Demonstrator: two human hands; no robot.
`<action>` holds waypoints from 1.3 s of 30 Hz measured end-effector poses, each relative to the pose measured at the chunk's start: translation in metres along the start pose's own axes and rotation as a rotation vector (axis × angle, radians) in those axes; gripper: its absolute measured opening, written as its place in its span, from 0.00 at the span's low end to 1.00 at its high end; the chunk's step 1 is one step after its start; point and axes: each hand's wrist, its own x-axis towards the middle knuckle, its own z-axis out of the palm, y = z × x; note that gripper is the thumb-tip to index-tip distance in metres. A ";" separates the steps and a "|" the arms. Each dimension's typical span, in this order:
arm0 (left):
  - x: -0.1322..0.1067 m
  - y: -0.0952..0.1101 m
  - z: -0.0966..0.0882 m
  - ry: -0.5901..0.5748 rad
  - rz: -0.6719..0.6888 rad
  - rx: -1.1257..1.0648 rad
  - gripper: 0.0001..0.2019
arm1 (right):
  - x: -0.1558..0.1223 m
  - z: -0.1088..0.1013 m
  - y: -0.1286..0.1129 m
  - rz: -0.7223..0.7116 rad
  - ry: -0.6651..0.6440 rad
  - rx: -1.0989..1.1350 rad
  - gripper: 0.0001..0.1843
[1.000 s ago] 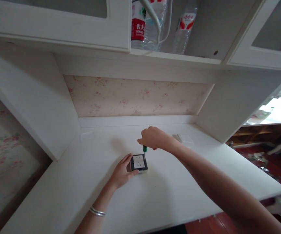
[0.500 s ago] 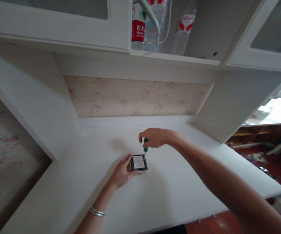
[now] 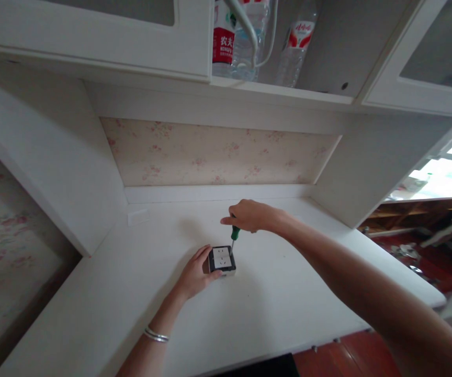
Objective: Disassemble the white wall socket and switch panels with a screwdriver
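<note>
A wall socket (image 3: 222, 257) with a white face and a dark surround lies face up on the white desk (image 3: 289, 293), seated on a pale box. My left hand (image 3: 196, 273) grips it from the left, fingers along the far side and thumb at the near corner. My right hand (image 3: 249, 215) is closed around the green handle of a screwdriver (image 3: 235, 233). The screwdriver stands nearly upright, its tip down at the right edge of the socket. Whether a screw sits under the tip is too small to tell.
Above the desk hangs a white cabinet with plastic bottles (image 3: 296, 50) and a bent white tube (image 3: 245, 23) on its open shelf. A clear flat piece (image 3: 138, 217) lies at the back left. White side panels (image 3: 371, 167) bound the desk.
My right hand has turned on the screwdriver handle and its fingers have shifted, uncovering more of the green handle. My left hand keeps its hold on the socket. The view has shifted slightly.
</note>
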 end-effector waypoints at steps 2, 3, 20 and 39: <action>0.000 0.000 0.000 0.003 -0.001 -0.006 0.36 | 0.001 0.000 -0.002 -0.017 0.022 -0.041 0.22; 0.000 0.000 0.000 0.005 -0.002 -0.009 0.36 | 0.001 0.000 -0.002 -0.051 0.048 -0.052 0.20; -0.001 -0.004 0.002 -0.001 -0.008 -0.008 0.37 | -0.001 0.004 -0.001 -0.039 0.075 -0.043 0.24; 0.000 -0.009 0.005 0.007 0.028 0.024 0.37 | -0.011 -0.004 0.000 -0.297 -0.011 0.001 0.16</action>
